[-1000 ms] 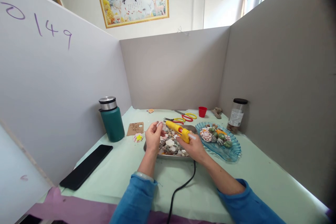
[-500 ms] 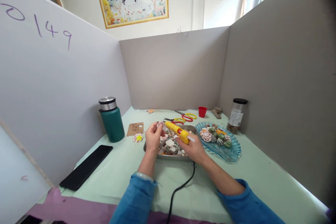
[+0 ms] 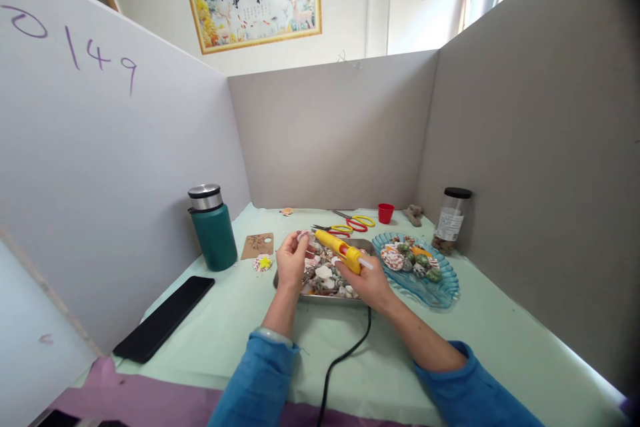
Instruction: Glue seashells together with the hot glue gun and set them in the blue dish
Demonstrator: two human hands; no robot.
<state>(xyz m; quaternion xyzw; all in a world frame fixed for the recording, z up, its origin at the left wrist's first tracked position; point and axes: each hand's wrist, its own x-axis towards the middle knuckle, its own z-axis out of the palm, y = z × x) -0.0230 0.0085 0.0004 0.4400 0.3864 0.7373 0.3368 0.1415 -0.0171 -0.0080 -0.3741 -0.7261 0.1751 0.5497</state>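
My right hand [image 3: 369, 280] is wrapped round a yellow hot glue gun [image 3: 339, 249], with a pale glue stick jutting from its back end and the nozzle pointing left. Pinched in the fingers of my left hand [image 3: 292, 260] is a small whitish shell [image 3: 304, 236], close to the nozzle tip. Fingers partly cover the shell. Both hands are above a metal tray [image 3: 320, 301] heaped with mixed shells [image 3: 325, 273]. A black cord [image 3: 345, 355] runs from beneath my right hand toward the front edge.
At left are a green bottle [image 3: 214, 237], a black phone-like slab [image 3: 165, 320], a brown card [image 3: 257, 246] and a decorated shell [image 3: 263, 263]. Scissors [image 3: 357, 221] and a red cup [image 3: 385, 213] lie behind. A blue plate [image 3: 443, 293] of shells and a jar [image 3: 451, 220] stand right.
The shell in my left fingers has turned slightly and shows more of its face. The glue gun has barely shifted.
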